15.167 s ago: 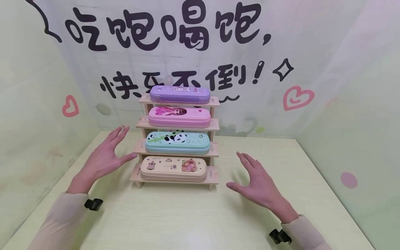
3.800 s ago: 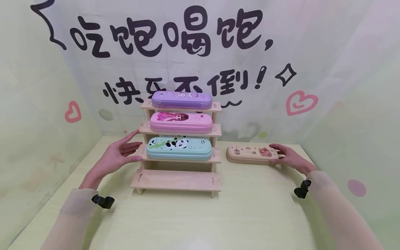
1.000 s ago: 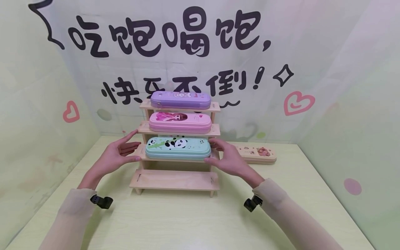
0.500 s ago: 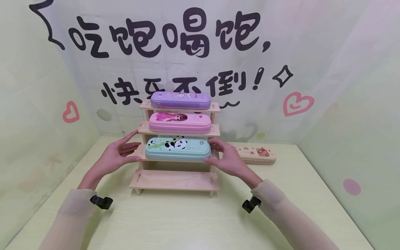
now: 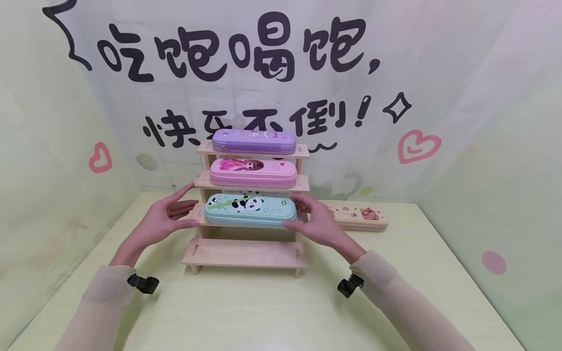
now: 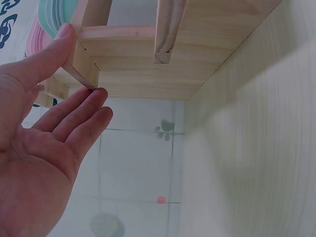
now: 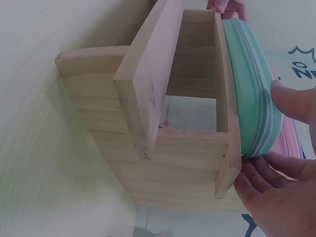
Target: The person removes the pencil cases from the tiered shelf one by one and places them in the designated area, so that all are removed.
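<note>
Mint-green panda pencil case [image 5: 250,209] is lying zipped and flat, near the middle of the head view, on the second tier up of the four-tier wooden stand [image 5: 246,252]. Right hand [image 5: 322,222] is gripping its right-hand end: we are seeing the thumb pressing the near side, the other fingers curling round the end, the gap only as wide as the case. Part of those fingers is hiding from the head view; in the right wrist view we are catching them tucking in at the end of the case.

Left hand [image 5: 158,222], left of centre, is holding the stand's left side, half spread. In the left wrist view we are seeing thumb and fingertips bracketing the end of a shelf board.

Above the panda one, the pink doll-print pencil case [image 5: 253,175] is resting on the third tier and the lilac pencil case [image 5: 253,142] on the top tier. Right of centre, the beige cartoon-print pencil case [image 5: 362,218] is lying on the pale wood-grain table [image 5: 263,312], partly hiding behind the right hand. Across the upper frame, the white backdrop [image 5: 281,90] is showing big black Chinese lettering [image 5: 275,46].
</note>
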`<state>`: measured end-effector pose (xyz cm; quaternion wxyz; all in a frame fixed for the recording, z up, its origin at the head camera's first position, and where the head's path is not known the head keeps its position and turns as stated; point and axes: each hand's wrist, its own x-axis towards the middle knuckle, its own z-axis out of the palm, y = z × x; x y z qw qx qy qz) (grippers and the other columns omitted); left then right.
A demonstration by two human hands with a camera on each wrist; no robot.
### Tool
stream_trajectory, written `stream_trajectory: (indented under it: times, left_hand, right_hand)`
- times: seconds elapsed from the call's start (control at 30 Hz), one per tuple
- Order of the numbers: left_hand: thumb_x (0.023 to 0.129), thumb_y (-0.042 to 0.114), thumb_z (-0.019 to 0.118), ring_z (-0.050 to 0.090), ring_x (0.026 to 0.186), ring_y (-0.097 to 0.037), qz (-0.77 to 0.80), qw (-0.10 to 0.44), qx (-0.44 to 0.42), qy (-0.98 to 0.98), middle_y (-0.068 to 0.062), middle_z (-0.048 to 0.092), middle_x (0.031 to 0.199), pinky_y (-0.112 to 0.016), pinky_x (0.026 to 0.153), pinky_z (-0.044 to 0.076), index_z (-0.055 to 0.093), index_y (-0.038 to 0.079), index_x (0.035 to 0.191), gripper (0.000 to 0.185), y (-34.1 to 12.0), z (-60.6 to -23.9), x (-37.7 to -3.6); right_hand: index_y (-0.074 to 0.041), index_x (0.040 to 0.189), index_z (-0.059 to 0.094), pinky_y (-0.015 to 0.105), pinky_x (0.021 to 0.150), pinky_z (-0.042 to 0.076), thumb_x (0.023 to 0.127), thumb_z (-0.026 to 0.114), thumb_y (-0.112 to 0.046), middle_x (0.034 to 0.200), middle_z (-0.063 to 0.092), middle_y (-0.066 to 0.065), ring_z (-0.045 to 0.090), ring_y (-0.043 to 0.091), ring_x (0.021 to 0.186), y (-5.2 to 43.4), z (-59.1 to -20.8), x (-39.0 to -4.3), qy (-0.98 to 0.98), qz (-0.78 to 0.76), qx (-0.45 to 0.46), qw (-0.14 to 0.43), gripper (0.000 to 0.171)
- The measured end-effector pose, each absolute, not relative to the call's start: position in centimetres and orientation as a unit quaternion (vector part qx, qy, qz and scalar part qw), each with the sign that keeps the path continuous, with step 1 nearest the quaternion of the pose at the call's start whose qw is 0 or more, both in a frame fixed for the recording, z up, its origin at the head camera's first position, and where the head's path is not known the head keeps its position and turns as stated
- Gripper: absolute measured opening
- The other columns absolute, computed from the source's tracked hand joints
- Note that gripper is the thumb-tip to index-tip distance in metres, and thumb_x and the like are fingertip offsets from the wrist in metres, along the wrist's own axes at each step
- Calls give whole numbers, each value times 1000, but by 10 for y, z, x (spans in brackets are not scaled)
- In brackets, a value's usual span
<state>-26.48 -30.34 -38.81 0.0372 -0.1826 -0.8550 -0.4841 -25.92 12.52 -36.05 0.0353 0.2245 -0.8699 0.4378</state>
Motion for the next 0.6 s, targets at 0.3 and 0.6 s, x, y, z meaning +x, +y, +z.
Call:
stream_trajectory:
  times: [0.3, 0.6]
  left_hand:
    - [88, 20, 89, 56, 136, -41, -490, 37, -185, -851, -25, 57, 148, -25, 100, 54, 31, 38, 167, 99, -304, -390, -266]
    - [88, 19, 89, 56, 136, -42, -490, 36, -185, -851, -25, 56, 149, -19, 97, 54, 30, 38, 167, 100, -305, -390, -266]
  right_hand:
    - [-2, 154, 51, 51, 105, 55, 88, 89, -30, 144, 62, 15, 65, 32, 123, 122, -358, -261, -876, 427, 224, 18, 81]
    - [-3, 153, 54, 49, 105, 56, 87, 89, -30, 141, 64, 17, 66, 32, 122, 121, -359, -265, -876, 429, 221, 9, 79]
